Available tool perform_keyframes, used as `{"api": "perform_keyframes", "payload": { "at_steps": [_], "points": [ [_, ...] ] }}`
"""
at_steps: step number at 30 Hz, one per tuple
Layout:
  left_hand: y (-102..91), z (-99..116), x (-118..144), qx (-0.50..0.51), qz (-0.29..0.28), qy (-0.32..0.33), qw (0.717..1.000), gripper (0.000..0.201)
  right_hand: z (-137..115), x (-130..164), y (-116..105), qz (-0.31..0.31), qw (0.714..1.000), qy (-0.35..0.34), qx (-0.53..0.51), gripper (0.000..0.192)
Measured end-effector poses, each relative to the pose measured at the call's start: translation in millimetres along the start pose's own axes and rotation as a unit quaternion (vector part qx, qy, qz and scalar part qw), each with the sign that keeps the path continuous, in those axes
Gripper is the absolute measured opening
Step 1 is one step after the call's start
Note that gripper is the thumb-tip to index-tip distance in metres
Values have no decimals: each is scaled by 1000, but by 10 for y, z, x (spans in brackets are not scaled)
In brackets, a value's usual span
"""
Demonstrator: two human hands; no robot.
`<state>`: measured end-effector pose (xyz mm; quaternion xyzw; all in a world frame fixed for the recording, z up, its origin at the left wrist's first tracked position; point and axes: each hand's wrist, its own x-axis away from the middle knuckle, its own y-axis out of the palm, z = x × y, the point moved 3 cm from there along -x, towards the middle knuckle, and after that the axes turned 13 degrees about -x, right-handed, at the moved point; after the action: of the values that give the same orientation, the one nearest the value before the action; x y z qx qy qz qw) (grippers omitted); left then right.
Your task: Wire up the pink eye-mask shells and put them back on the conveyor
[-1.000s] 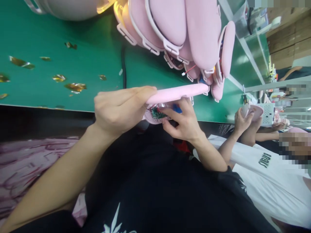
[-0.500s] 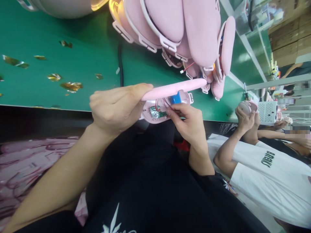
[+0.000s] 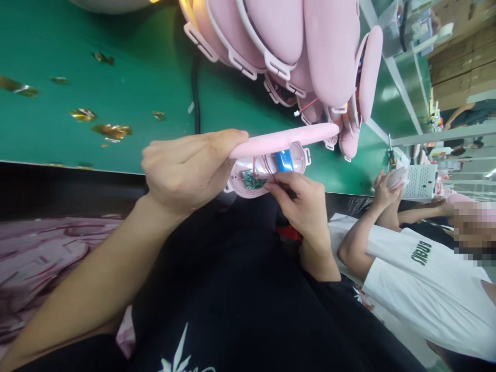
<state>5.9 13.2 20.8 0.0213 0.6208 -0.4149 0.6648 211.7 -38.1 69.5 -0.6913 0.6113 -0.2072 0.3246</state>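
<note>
Bench: green table (image 3: pixel 116 62) fills the upper view, with gold foil scraps (image 3: pixel 110 130) scattered at its left.
Stock: pile of pink shells (image 3: pixel 294 46) lies on the table at top centre-right, above the hands.
Co-worker: person in a white shirt (image 3: pixel 426 279) sits at right, hands raised at the table edge.
Left hand: left hand (image 3: pixel 186 170) grips the end of a long pink cover (image 3: pixel 284 139), fingers closed on it, at the near table edge.
Workpiece: open pink housing (image 3: pixel 267 170) hangs just under the cover, showing a blue battery (image 3: pixel 284 160) and a green circuit board (image 3: pixel 252 180).
Right hand: right hand (image 3: pixel 302 204) touches the housing's lower edge, fingertips pinched on a red wire (image 3: pixel 267 166).
</note>
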Motion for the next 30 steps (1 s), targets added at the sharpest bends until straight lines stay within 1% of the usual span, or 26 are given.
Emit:
{"api": "perform_keyframes", "payload": {
  "at_steps": [3, 6, 9, 12, 16, 19, 22, 25, 28, 30],
  "points": [
    [-1, -1, 15, -12, -8, 0, 1000, 23, 85, -19, 80, 23, 998, -36, -36, 6],
    [-7, 1, 20, -6, -11, 0, 1000, 22, 160, -44, 147, 37, 997, -55, -26, 9],
    [-3, -1, 23, 0, -17, -1, 1000, 21, 183, -62, 164, 36, 996, -78, -34, 8],
    [1, -3, 31, 2, -14, 0, 1000, 23, 193, -65, 161, 30, 993, -95, -67, 2],
    [-3, 1, 30, 21, -11, 0, 1000, 27, 223, -54, 172, 24, 993, -94, -74, 0],
    [-11, 1, 24, 24, -16, -8, 1000, 25, 230, -55, 171, 8, 994, -79, -73, 3],
    [-11, -2, 24, 18, -24, -12, 999, 26, 202, -73, 134, -10, 996, -84, -38, 7],
    [-15, 2, 26, 36, -24, -10, 999, 26, 168, -98, 87, -39, 992, -120, 17, 12],
    [-17, 9, 22, 49, -33, -21, 998, 26, 150, -120, 53, -66, 978, -192, 52, 15],
    [-22, 16, 17, 49, -32, -23, 998, 27, 151, -142, 26, -60, 968, -235, 66, 13]
  ]
}}
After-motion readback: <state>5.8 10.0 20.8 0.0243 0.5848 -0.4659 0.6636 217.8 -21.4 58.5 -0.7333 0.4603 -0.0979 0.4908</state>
